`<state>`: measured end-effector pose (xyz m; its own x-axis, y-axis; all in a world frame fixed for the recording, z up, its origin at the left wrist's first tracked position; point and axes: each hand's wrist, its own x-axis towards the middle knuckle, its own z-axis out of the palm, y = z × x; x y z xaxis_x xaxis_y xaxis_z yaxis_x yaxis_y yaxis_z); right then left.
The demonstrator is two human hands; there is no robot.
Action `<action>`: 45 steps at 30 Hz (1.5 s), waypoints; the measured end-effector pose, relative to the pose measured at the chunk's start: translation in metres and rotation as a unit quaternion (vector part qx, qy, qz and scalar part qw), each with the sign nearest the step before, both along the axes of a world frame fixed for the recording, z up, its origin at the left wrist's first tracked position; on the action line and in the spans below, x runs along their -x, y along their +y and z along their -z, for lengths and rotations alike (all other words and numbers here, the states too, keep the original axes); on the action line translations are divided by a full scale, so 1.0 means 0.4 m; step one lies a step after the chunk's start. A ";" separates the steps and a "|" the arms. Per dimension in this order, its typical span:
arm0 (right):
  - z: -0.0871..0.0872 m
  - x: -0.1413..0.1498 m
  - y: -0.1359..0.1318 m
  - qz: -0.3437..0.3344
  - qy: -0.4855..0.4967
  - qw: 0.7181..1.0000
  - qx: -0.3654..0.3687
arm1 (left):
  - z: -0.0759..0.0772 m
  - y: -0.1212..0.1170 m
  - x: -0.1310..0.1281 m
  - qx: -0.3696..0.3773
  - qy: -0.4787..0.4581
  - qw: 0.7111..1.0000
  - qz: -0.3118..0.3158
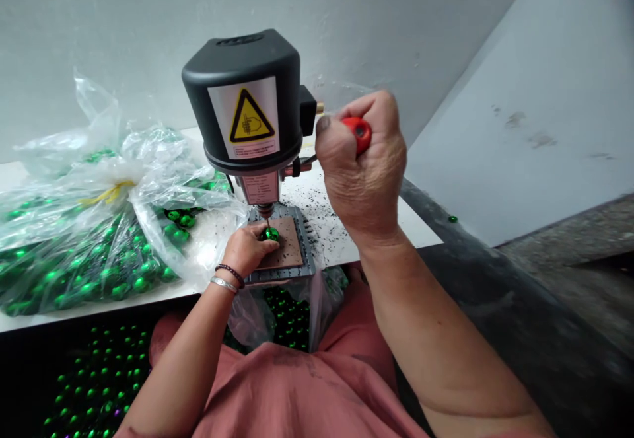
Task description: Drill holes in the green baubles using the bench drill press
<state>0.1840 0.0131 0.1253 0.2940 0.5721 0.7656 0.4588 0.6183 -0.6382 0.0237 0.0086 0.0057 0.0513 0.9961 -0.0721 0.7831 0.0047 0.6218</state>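
Green ball [271, 234] is held upon a brown board [290, 251], directly beneath the drill press [242, 98], whose thin drill bit [268, 224] is lowered to its top; whether the shell has been pierced cannot be told. It is pinched at its left and near sides by the left hand [245, 250], whose thumb and fingers are curled around it with only the ball's width left between them. By the right hand [366, 167], raised beside the machine's head, a red knob [358, 135] is gripped in a closed fist, the knob's end being left exposed between thumb and fingers. The board is supported by a slotted metal base [308, 261], set at the near edge of a white table [341, 217], on which dark shavings are strewn to the right. A yellow warning label [251, 121] is borne on the front of the black housing. To the left, many more green balls are enclosed in a clear plastic bag [74, 253], by which much of the table is covered and around which a yellow tie [109, 193] is fastened. Below the table edge, further green balls [102, 375] are seen massed in shadow.
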 end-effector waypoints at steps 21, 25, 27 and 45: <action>0.128 -0.017 -0.050 0.061 -0.095 0.990 -0.088 | 0.009 -0.010 -0.001 -0.026 0.035 0.999 0.009; 0.146 -0.016 -0.051 0.062 -0.094 0.989 -0.097 | 0.013 -0.010 0.000 -0.023 0.025 0.999 0.007; 0.155 -0.015 -0.053 0.059 -0.090 0.989 -0.097 | 0.013 -0.011 0.001 -0.022 0.010 1.000 0.011; 0.187 0.013 -0.049 0.008 0.007 0.996 -0.083 | 0.022 -0.017 0.008 -0.012 -0.022 1.000 -0.002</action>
